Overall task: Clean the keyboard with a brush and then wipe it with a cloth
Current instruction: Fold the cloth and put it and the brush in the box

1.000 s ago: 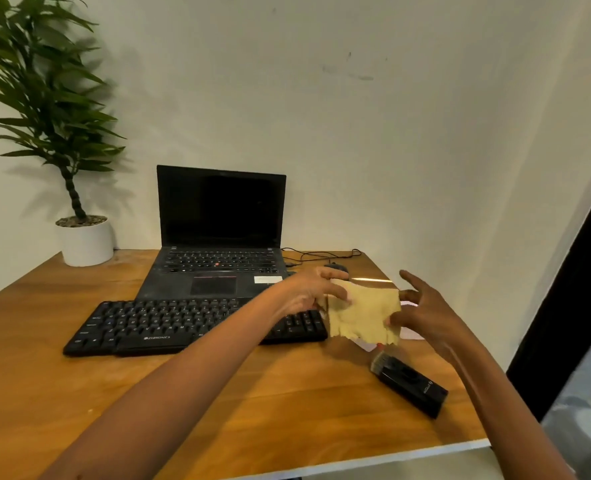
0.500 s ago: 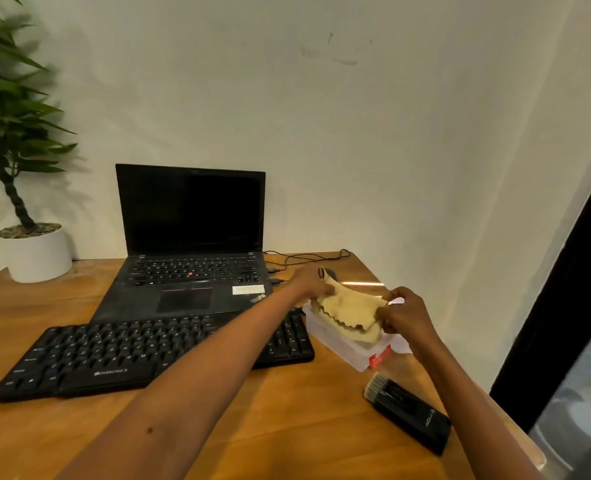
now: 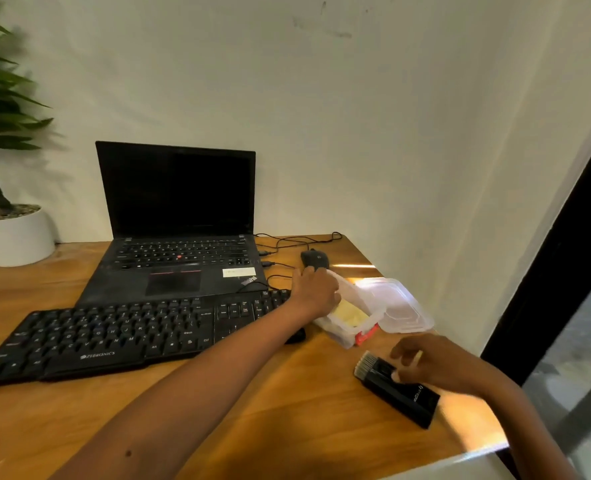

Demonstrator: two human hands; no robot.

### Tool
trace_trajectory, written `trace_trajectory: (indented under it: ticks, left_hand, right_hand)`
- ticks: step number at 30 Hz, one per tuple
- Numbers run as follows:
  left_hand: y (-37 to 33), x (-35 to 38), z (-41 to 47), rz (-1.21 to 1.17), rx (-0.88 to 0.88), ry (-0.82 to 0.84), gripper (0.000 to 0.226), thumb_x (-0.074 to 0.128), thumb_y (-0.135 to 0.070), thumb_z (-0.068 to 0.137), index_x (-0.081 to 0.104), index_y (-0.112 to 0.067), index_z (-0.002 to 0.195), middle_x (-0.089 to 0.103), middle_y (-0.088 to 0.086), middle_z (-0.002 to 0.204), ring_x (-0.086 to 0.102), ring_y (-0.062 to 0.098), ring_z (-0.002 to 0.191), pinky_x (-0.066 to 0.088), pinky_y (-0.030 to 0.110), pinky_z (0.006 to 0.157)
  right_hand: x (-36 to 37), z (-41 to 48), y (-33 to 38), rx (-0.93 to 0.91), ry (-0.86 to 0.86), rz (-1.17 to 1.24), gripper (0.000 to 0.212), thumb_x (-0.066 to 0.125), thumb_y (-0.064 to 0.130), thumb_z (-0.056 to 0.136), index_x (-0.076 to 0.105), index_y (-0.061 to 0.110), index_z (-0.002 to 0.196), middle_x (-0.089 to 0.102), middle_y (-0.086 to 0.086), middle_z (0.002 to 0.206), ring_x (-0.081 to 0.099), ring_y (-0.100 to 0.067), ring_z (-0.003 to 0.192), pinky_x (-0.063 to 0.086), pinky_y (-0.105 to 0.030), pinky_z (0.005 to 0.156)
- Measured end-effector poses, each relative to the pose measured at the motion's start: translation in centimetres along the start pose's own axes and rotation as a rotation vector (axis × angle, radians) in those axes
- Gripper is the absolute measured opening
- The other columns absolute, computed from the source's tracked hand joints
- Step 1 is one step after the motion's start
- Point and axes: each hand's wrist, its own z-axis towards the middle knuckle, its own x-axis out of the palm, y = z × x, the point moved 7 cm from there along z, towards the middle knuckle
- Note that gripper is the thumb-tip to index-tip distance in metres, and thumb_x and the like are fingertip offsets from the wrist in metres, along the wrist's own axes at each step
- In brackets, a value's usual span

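Lower left, your keyboard (image 3: 114, 337) read ZEBRONICS; your left hand (image 3: 316, 292)'s grip was unclear; your right hand (image 3: 436, 367) touched the brush (image 3: 408, 400), fingers loose.

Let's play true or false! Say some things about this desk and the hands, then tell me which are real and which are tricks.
1. The yellow cloth lies inside the clear plastic box. True.
2. The black brush with pale bristles lies on the black keyboard. False: it lies on the wooden desk, to the right of the keyboard.
3. The black laptop has a glowing screen. False: the screen is dark.
4. The clear plastic lid lies beside the box. True.
5. The right hand is over the brush. True.
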Motion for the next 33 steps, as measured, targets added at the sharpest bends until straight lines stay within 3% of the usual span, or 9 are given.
trace_trajectory:
  ticks: [2,3,6,9,15,23,30,33]
  left_hand:
    - [-0.4,0.2,-1.2,-0.048,0.007,0.017,0.034,0.046,-0.034,0.095,0.06,-0.021,0.123,0.046,0.003,0.138,0.038,0.023,0.126,0.025,0.043,0.105]
    - [-0.5,0.3,-2.0,-0.069,0.009,0.021,0.034,0.045,-0.035,0.095,0.059,-0.023,0.124,0.041,0.002,0.142,0.033,0.023,0.13,0.021,0.044,0.107]
    - [-0.2,0.7,-4.1,-0.241,-0.028,0.008,0.033,0.045,-0.034,0.095,0.058,-0.027,0.125,0.031,0.001,0.149,0.019,0.023,0.137,0.012,0.045,0.111]
    - [-0.3,0.7,-6.0,-0.343,-0.018,-0.054,0.034,0.044,-0.031,0.096,0.055,-0.026,0.128,0.027,0.001,0.151,0.011,0.022,0.141,0.008,0.043,0.114]
    - [-1.5,1.8,-8.1,-0.336,0.018,0.054,0.041,0.04,-0.032,0.098,0.043,-0.027,0.138,0.022,0.003,0.154,0.006,0.024,0.144,-0.001,0.047,0.115]
    - [-1.9,2.2,-8.5,-0.333,0.027,0.125,0.046,0.04,-0.033,0.098,0.033,-0.028,0.143,0.009,0.004,0.158,-0.004,0.025,0.145,-0.008,0.048,0.114]
    - [-1.9,2.2,-8.9,-0.344,0.059,0.093,0.046,0.041,-0.035,0.098,0.033,-0.028,0.143,0.006,0.004,0.158,-0.006,0.024,0.145,-0.009,0.045,0.114]
    - [-1.9,2.3,-9.1,-0.384,0.064,0.071,0.044,0.042,-0.035,0.098,0.037,-0.027,0.14,0.005,0.004,0.158,-0.007,0.025,0.145,-0.009,0.044,0.114]
  right_hand:
    - [1.7,-0.9,-0.3,-0.007,0.033,-0.014,0.071,0.061,0.075,0.057,0.044,0.037,0.114,0.051,0.015,0.114,0.051,-0.006,0.104,0.046,-0.019,0.089]
    - [2.5,-1.2,-0.2,-0.017,0.005,-0.031,0.078,0.059,0.078,0.055,0.04,0.039,0.121,0.049,0.017,0.119,0.05,-0.006,0.107,0.046,-0.02,0.091]
    - [3.2,-2.5,0.3,-0.044,-0.241,-0.066,0.061,0.067,0.049,0.076,0.035,0.039,0.127,0.046,0.017,0.122,0.045,-0.001,0.101,0.044,-0.017,0.087]
    - [3.4,-3.4,0.5,-0.061,-0.427,-0.089,0.051,0.062,0.042,0.082,0.04,0.039,0.129,0.047,0.017,0.123,0.039,0.004,0.098,0.038,-0.011,0.08]
    - [3.7,-3.8,0.7,-0.099,-0.457,-0.147,0.053,0.055,0.044,0.087,0.035,0.04,0.137,0.045,0.014,0.128,0.043,-0.002,0.111,0.041,-0.013,0.084]
    - [3.5,-4.0,0.4,-0.128,-0.49,-0.078,0.047,0.064,0.037,0.083,0.052,0.028,0.128,0.055,0.009,0.126,0.051,-0.007,0.11,0.042,-0.014,0.082]
    - [3.2,-4.4,0.1,-0.097,-0.506,0.029,0.044,0.071,0.032,0.078,0.06,0.021,0.119,0.063,0.005,0.116,0.056,-0.007,0.098,0.044,-0.013,0.077]
    - [1.6,-5.2,0.4,-0.104,-0.59,0.192,0.038,0.076,0.027,0.073,0.065,0.02,0.109,0.064,0.008,0.1,0.058,-0.006,0.088,0.044,-0.01,0.07]
